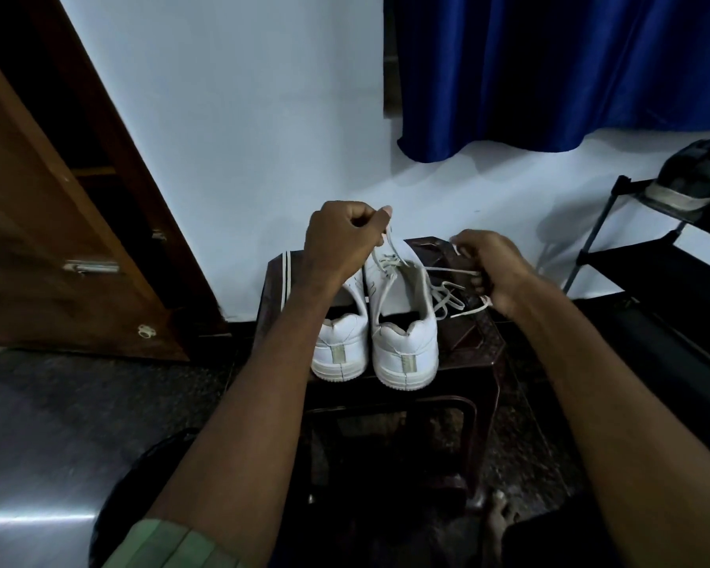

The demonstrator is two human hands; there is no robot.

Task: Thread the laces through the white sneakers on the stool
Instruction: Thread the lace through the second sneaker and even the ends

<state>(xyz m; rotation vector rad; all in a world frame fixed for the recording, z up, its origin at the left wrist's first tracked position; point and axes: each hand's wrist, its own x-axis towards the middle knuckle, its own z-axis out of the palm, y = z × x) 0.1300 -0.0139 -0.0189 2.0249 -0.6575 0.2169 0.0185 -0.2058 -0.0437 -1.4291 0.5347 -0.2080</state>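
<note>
White leather sneakers, two of them, are standing side by side on a dark brown stool [474, 338], heels toward the viewer; the right sneaker [402, 321] is the one being laced, while the left sneaker [339, 342] is sitting just beside it with no lace visible from this angle; the left hand [341, 239] is pinching one end of the lace [390, 250] between thumb and curled fingers, holding it taut directly above the eyelets, so that the strand is running down from the pinch into the upper rows of the shoe; the right hand [494, 268] is gripping the other run of lace, fingers curled round it, out to the side of the shoe and lower than the left pinch; below and inward of that grip, slack loops [447, 299] are lying on the stool top; judged from this, the step in hand is drawing the lace through an eyelet pair and evening the two ends; the next move is probably calling for a tip to be brought from the pinch down to the next open eyelet, which needs the tip held close to its end and the slack kept clear of tangling; whether any eyelets are remaining unthreaded cannot be told here
</note>
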